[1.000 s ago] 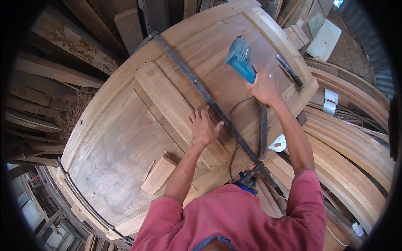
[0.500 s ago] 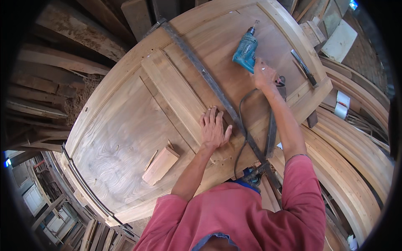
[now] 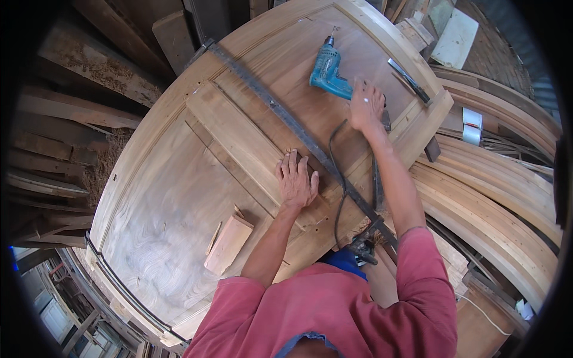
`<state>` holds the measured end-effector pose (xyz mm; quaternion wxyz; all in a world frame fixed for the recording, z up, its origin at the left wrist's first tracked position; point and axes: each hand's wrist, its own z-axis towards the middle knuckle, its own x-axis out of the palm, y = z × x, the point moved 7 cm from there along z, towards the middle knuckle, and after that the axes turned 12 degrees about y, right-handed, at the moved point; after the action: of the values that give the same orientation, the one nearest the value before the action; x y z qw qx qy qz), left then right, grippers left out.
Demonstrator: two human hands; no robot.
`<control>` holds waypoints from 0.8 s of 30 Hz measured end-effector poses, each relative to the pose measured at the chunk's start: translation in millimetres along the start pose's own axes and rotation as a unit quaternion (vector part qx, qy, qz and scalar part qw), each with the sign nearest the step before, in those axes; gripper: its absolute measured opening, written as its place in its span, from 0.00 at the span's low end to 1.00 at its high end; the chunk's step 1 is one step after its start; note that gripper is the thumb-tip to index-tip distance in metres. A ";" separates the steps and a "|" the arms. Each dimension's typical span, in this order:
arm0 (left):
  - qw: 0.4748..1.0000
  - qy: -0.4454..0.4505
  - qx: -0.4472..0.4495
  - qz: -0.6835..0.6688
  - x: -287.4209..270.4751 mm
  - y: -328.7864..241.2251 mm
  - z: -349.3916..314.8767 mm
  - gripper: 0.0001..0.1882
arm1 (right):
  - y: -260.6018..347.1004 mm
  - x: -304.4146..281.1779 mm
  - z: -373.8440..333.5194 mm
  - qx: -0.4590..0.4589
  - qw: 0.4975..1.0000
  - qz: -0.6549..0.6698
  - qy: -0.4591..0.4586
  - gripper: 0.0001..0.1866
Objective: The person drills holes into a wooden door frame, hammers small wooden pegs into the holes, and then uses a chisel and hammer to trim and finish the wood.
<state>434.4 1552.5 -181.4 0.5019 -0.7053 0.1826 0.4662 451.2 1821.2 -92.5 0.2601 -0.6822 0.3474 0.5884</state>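
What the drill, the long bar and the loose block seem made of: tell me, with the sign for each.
Drill: probably moulded plastic, teal, with a slight sheen and vent slots.
Long bar: likely steel, given its dull, dark-grey, straight-edged look; painted or bare is unclear.
Loose block: wood, apparently unvarnished, from its pale pinkish, matt faces.

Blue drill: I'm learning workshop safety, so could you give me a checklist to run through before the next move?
1. Blue drill lying on the wooden door: ok.
2. Bit fitted: ok.
3. Right hand off the drill: cannot tell; it overlaps the handle's end in view.
4. Left hand clear of the drill: ok.
5. Cord clear of the metal bar: not ok; they cross in view.
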 end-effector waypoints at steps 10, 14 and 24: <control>0.999 0.015 -0.041 0.008 3.7 7.0 0.4 0.28 | 9.5 -7.3 42.7 -0.015 0.982 0.000 0.187 0.19; 0.999 0.017 -0.024 0.023 10.5 -0.2 4.1 0.27 | -32.9 -64.4 0.4 -0.017 0.982 0.055 0.180 0.19; 0.995 -0.014 -0.001 0.098 18.9 -5.2 4.7 0.27 | -228.0 -159.7 -291.2 0.107 0.906 0.408 0.035 0.16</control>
<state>445.4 1562.8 -194.8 0.4550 -0.6780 0.2434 0.5235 799.7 1767.8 102.4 0.0567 -0.4696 0.6652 0.5777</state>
